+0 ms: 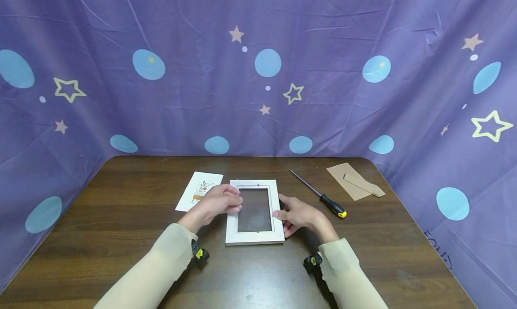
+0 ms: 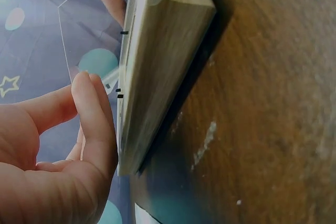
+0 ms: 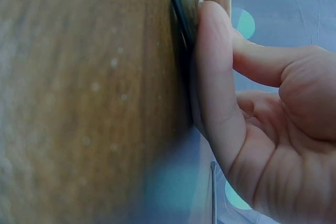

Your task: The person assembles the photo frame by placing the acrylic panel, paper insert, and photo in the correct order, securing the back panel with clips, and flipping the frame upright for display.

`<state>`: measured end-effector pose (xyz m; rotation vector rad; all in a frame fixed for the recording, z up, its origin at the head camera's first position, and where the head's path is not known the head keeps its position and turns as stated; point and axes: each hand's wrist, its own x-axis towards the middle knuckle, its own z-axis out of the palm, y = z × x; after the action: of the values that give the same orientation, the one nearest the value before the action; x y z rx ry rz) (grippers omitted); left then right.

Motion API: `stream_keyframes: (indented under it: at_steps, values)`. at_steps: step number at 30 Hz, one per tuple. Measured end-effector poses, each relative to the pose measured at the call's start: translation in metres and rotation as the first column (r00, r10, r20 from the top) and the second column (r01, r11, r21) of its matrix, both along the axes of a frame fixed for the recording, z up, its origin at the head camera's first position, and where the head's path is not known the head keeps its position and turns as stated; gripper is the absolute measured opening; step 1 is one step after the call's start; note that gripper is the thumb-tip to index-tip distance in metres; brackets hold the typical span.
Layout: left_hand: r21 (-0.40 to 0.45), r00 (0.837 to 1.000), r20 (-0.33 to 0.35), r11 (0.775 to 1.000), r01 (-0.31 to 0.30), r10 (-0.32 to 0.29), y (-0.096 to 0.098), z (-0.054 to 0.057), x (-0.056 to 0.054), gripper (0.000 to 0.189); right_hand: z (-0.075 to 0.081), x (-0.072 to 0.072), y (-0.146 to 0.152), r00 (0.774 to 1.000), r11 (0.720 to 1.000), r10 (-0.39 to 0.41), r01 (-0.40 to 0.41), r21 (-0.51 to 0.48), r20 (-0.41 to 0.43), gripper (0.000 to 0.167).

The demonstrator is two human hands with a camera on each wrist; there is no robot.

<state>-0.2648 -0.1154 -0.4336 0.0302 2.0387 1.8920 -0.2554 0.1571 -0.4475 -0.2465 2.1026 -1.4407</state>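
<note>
A white picture frame (image 1: 233, 228) lies on the table with its recessed back side up and small dark tabs (image 2: 124, 32) along the inner edge. At its left side, my left hand (image 1: 220, 201) pinches a thin clear sheet (image 2: 64, 40) between thumb and fingertips. This sheet stands tilted above the frame in the left wrist view, only its fine edges showing. My right hand (image 1: 299, 214) grips the frame's right side, thumb over the top face and fingers along the outer edge. In the right wrist view one finger (image 3: 215, 51) lies against the wooden side.
A white card with a printed plant (image 1: 194, 190) lies left of the frame, partly behind my left hand. To the right are a screwdriver (image 1: 333, 205) with a black and yellow handle and a brown backing board (image 1: 349, 178) with a stand flap. A purple curtain (image 1: 323, 111) surrounds the table.
</note>
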Motion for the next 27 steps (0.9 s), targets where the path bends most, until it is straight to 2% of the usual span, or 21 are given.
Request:
stream_keyframes:
  at_steps: [6, 11, 14, 18, 21, 23, 27]
  values:
    - [-0.04, 1.0, -0.015, 0.999, 0.001, -0.002, 0.0029, -0.0017, 0.0002, 0.037, 0.0009, 0.0, -0.0003, 1.0, 1.0, 0.001, -0.001, 0.003, -0.002, 0.071]
    - [-0.176, 0.994, -0.108, 0.984, -0.01, -0.009, 0.0047, -0.0035, 0.0009, 0.034, 0.0012, 0.0002, 0.0002, 1.0, 1.0, 0.002, -0.002, 0.006, -0.007, 0.071]
    - [-0.308, 0.981, -0.195, 0.95, -0.044, -0.017, 0.0051, -0.0045, 0.0011, 0.034, 0.0013, 0.0001, 0.0006, 1.0, 1.0, -0.002, 0.002, 0.009, -0.004, 0.072]
    - [-0.481, 0.953, -0.3, 0.869, -0.114, -0.041, 0.0056, -0.0051, 0.0008, 0.037, 0.0009, -0.0007, 0.0004, 1.0, 1.0, -0.005, 0.005, 0.014, 0.0, 0.073]
    - [-0.547, 0.938, -0.342, 0.824, -0.148, -0.059, 0.0067, -0.0047, 0.0014, 0.039, 0.0006, -0.0012, 0.0003, 1.0, 1.0, -0.006, 0.006, 0.017, -0.001, 0.074]
    - [-0.568, 0.933, -0.354, 0.808, -0.159, -0.065, 0.0077, -0.004, 0.002, 0.04, 0.0004, -0.0012, 0.0001, 1.0, 1.0, -0.005, 0.005, 0.018, -0.001, 0.074]
    - [-0.59, 0.931, -0.358, 0.791, -0.163, -0.075, 0.0095, -0.0042, 0.0026, 0.048, 0.0002, -0.0009, 0.0001, 1.0, 1.0, -0.003, 0.003, 0.017, 0.0, 0.073]
